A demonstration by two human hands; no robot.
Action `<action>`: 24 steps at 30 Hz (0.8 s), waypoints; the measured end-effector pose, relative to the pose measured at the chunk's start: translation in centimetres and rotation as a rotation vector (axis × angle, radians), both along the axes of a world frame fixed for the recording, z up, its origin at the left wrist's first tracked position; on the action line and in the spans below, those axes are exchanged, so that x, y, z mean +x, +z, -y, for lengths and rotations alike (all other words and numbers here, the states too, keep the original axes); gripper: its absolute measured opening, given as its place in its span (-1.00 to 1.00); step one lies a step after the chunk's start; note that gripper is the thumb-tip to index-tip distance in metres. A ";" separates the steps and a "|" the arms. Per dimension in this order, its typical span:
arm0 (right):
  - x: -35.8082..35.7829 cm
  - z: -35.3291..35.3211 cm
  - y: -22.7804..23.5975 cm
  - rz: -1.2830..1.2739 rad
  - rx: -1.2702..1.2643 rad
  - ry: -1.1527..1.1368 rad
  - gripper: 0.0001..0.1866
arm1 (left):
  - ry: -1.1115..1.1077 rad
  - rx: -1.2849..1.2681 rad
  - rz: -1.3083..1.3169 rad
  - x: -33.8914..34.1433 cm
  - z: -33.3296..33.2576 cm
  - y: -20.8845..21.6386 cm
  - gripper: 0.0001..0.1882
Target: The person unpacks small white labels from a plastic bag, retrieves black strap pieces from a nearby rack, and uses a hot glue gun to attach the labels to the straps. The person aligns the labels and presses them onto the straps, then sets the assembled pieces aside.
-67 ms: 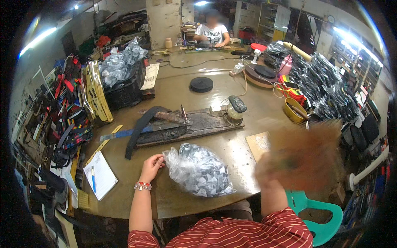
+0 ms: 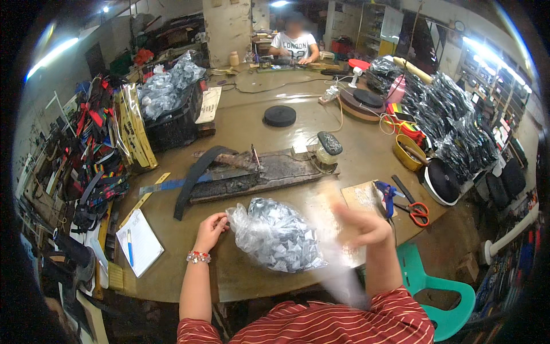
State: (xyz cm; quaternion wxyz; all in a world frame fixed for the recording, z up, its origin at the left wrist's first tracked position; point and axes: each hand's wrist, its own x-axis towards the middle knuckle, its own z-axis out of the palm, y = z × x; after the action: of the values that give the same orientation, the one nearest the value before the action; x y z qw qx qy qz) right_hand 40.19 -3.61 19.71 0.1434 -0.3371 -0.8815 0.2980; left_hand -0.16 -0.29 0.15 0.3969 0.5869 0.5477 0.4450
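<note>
I see a clear plastic bag [image 2: 279, 235] full of small grey pieces lying on the brown table [image 2: 298, 135] in the lower middle of the frame, close to the near edge. My left hand [image 2: 211, 230] sits at the bag's left end, fingers curled and pinching the gathered plastic there; a beaded bracelet [image 2: 198, 257] is on that wrist. My right hand [image 2: 362, 225] is raised just right of the bag and badly blurred, with a pale, smeared streak below it, so I cannot tell whether it grips anything or hangs loose. Behind the bag, across the centre of the frame, lies a long dark work board [image 2: 258, 172] with a black strap [image 2: 195, 180] draped over its left end and a small jar [image 2: 327, 150] standing at its right end. To the right of the blurred hand, red-handled scissors [image 2: 417, 211] and a blue tool [image 2: 387, 194] rest on the table. At the lower left lies a white notepad [image 2: 141, 241] with a pen on it. A black crate [image 2: 175, 120] holding more plastic bags stands in the upper left, and a flat black disc [image 2: 279, 116] lies beyond the board. Another person [image 2: 295, 43] sits at the far end, top centre. A green chair [image 2: 435, 284] shows at the lower right.
</note>
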 end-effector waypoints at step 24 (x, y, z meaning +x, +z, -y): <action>6.0 4.9 0.5 -0.284 0.010 -0.050 -0.58 | 0.022 0.023 -0.029 -0.3 -0.6 -1.3 -0.74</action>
State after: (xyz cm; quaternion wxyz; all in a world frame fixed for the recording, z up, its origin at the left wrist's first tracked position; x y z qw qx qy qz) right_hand 46.17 -8.52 20.23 0.2757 -0.3125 -0.8452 0.3346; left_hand -0.46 0.31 -1.14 0.3774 0.5916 0.5546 0.4472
